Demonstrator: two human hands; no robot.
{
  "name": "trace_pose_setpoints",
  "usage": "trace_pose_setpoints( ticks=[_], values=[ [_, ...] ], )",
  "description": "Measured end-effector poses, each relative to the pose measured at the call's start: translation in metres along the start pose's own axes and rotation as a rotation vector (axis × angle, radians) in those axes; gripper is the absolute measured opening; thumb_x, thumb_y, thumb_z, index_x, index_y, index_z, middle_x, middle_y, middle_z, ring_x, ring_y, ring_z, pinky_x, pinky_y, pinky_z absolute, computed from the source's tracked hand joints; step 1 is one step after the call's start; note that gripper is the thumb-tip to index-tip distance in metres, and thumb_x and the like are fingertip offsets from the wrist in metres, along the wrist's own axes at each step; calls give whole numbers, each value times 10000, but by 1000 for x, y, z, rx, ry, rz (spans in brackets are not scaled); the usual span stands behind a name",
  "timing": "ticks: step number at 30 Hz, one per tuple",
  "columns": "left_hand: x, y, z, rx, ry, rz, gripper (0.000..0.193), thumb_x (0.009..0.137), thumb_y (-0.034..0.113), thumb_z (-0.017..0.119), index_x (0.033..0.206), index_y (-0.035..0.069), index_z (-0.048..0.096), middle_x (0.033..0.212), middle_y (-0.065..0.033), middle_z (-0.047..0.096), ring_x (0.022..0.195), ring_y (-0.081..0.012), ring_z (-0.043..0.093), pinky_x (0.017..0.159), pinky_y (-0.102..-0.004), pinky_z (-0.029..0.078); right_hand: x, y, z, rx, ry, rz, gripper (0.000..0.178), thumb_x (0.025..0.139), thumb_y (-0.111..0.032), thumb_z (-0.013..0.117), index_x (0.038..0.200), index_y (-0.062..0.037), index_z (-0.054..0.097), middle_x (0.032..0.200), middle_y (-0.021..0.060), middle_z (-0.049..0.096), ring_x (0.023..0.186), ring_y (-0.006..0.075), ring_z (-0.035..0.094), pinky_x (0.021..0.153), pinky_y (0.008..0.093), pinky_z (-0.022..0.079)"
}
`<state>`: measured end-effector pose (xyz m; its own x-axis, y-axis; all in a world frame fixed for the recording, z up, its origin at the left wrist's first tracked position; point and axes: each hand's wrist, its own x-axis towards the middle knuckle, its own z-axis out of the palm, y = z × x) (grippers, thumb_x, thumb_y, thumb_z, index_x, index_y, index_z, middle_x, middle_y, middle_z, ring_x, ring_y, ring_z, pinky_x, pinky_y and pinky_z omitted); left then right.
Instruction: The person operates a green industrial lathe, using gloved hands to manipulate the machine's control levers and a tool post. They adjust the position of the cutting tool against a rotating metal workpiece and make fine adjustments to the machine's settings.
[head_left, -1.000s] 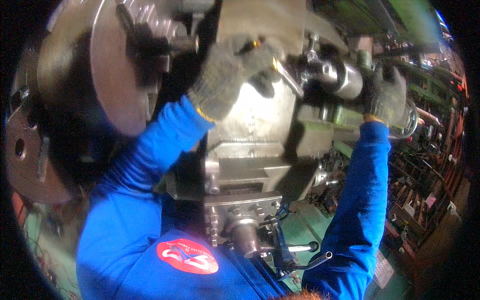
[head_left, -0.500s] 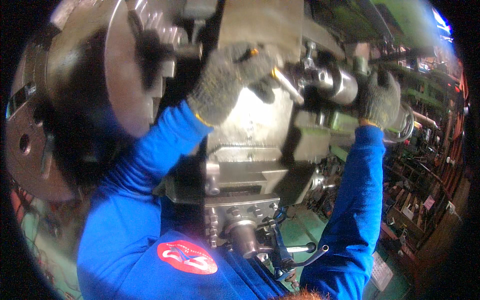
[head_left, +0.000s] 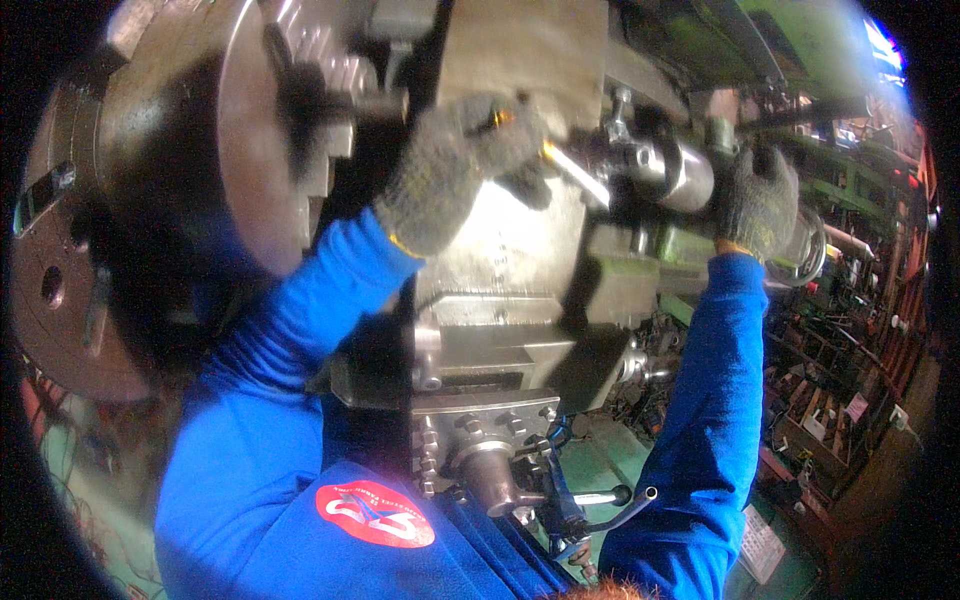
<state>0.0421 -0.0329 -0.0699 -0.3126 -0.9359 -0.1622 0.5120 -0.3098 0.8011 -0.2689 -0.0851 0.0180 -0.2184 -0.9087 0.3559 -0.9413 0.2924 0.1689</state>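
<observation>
At the upper middle, over the lathe's bright metal carriage [head_left: 520,250], my left hand [head_left: 445,170] wears a grey knit glove. Its fingers are closed around a slim pale rod [head_left: 580,178] with a yellow end, which slants down to the right; a bit of orange shows among the fingers. My right hand [head_left: 758,205], in a similar glove, is at the tailstock, right of its shiny round barrel [head_left: 685,175] and beside a metal handwheel [head_left: 808,245]. Its fingers look curled, but what they hold is hidden.
A large lathe chuck [head_left: 250,140] with stepped jaws fills the left. Below the carriage stand a bolted tool post [head_left: 485,425] and a lever handle [head_left: 620,510]. Cluttered shelves [head_left: 830,400] are on the right, over a green floor [head_left: 615,445].
Both hands stay in nearly the same places. The pale rod has shifted very slightly, and the view has moved a little.
</observation>
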Motion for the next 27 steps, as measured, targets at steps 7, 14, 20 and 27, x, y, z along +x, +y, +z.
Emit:
trace_pose_setpoints(
  ticks=[7,14,20,27],
  values=[
    [-3,-1,-3,19,-64,65,226,945,132,605,1120,-12,606,915,-125,677,767,-235,716,712,-344,591,2,5,5,-23,21,0,326,875,-392,650,1075,-142,714,1049,130,670,1000,319,642,855,418,510],
    [-7,-2,-5,-8,-59,47,214,943,97,593,1126,-13,603,921,-137,686,790,-251,725,734,-350,594,2,8,8,-14,59,-41,301,865,-382,668,1077,-173,716,1038,121,667,997,317,641,851,417,517],
    [-7,-4,-10,22,-107,81,207,940,91,619,1119,-10,599,957,-134,687,837,-254,723,765,-374,603,2,3,4,-39,12,-8,308,871,-371,663,1091,-161,713,1055,136,664,1035,317,629,884,420,507],
    [-6,-17,-16,-72,-173,167,276,922,144,680,1135,6,572,1121,-202,676,1008,-298,693,899,-412,582,-2,-5,-2,27,5,28,325,883,-372,651,1096,-135,712,1086,147,665,1030,328,635,895,417,500]
  ],
)
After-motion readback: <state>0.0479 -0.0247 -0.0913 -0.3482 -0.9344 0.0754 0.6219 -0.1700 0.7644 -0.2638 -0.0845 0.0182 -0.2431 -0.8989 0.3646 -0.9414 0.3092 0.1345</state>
